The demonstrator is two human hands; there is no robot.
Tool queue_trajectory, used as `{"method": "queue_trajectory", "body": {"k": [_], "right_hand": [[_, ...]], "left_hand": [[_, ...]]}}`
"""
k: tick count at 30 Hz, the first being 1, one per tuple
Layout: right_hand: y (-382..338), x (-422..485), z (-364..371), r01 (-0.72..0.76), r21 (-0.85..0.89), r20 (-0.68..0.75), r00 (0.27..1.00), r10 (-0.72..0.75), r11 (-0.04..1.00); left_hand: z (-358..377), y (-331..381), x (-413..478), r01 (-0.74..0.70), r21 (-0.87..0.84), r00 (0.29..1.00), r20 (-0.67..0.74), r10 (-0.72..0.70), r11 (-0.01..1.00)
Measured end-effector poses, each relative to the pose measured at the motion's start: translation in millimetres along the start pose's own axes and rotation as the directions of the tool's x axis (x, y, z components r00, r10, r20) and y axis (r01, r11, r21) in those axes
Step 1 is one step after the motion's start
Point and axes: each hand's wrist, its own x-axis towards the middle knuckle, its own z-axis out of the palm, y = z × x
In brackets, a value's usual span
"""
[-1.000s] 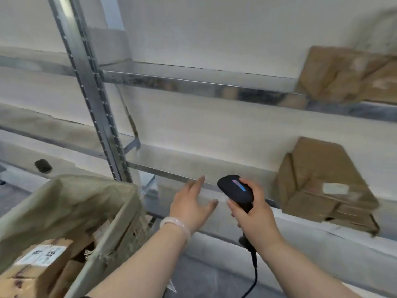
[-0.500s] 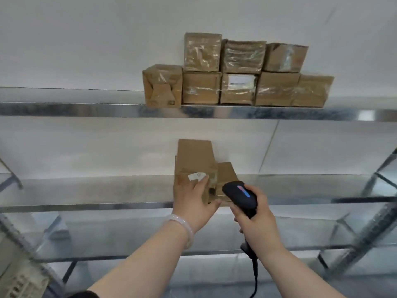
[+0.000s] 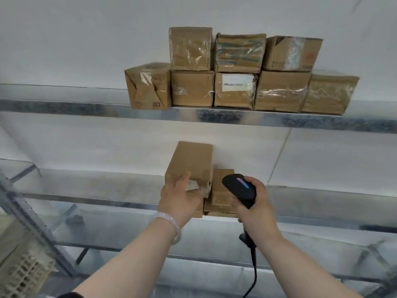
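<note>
- L hand (image 3: pixel 179 201) grips the lower front of the tall box (image 3: pixel 191 162), thumb up on its face.
- Tall box sits at the front edge of the mid shelf (image 3: pixel 107 201).
- R hand (image 3: pixel 255 209) is wrapped round the scanner (image 3: pixel 238 187) handle; scanner head is just right of the tall box.
- Flat box (image 3: pixel 221 190) lies beside it.
</note>
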Motion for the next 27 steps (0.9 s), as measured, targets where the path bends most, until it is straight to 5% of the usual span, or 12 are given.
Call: {"method": "queue_trajectory", "body": {"k": [9,17,27], "right_hand": [[-18.0,71.6,50.6,-0.002,0.011,0.001,1.0,0.002,1.0],[-5.3,101.9,90.6,-0.176,0.062,-0.052,0.982,0.18,0.982],[-12.5,87.3,94.1,-0.155,0.14,-0.117,0.978,0.172,0.978]], "left_hand": [[-24.4,-12.3,73.1,0.029,0.082,0.998,0.057,-0.034,0.996],[-20.0,-35.6,117.2,0.091,0.008,0.963,0.253,-0.09,0.996],[-25.0,-34.7,101.7,0.044,-0.208,0.989,0.148,-0.013,0.977]]}}
